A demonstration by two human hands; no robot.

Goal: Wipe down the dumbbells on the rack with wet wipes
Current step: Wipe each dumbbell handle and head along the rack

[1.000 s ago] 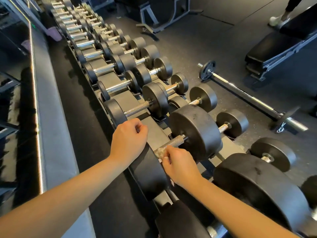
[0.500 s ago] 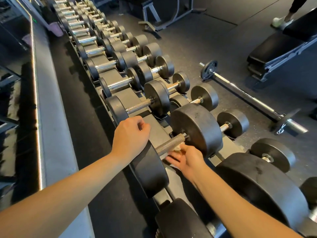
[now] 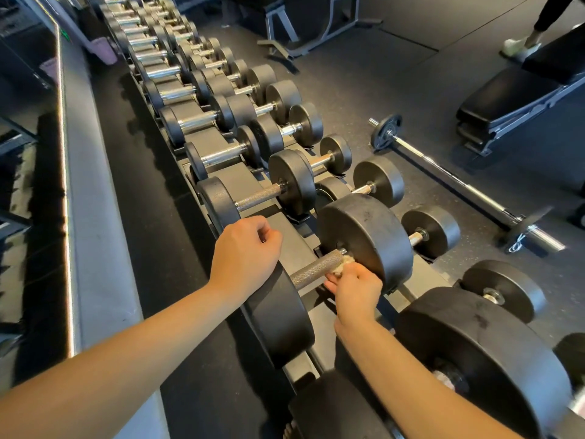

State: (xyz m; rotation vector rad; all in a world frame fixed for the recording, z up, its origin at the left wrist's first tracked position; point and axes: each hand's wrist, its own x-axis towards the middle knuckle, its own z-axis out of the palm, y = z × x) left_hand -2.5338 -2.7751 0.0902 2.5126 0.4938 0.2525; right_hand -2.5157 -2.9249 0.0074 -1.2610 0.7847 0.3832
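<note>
Far left, a grey ledge point(image 3: 95, 217) runs along the wall, with a pale pink object point(image 3: 103, 50) sitting on it way up the line. Just beside it, the long rack point(image 3: 285, 248) stretches off into the distance, loaded with two rows of black dumbbells, chrome handles up top, bigger heads down near the camera.

Now to the action. The left hand point(image 3: 245, 250) sits on top of the near head point(image 3: 278, 312) of the dumbbell point(image 3: 370, 236) on the rack's upper row, fingers curled into a loose fist with nothing visible inside it. Moving right along that same dumbbell, the knurled handle point(image 3: 311, 270) is bare and in plain view between the two hands. At its far end, right up against the inner face of the big round head, there's the wet wipe point(image 3: 343, 266), bunched and off-white, touching the handle from below. The right hand point(image 3: 356, 288) has it pinched in its curled fingers, knuckles up, tucked under the bar.

Further right, an even larger dumbbell point(image 3: 474, 359) lies in the next slot, close to the right forearm. Out on the dark floor point(image 3: 364, 90), a barbell point(image 3: 459, 179) lies well apart from the rack, and beyond it stands a black padded bench point(image 3: 522, 90). Top right corner, another person's light-coloured shoe point(image 3: 516, 47) is on the floor by the bench.
</note>
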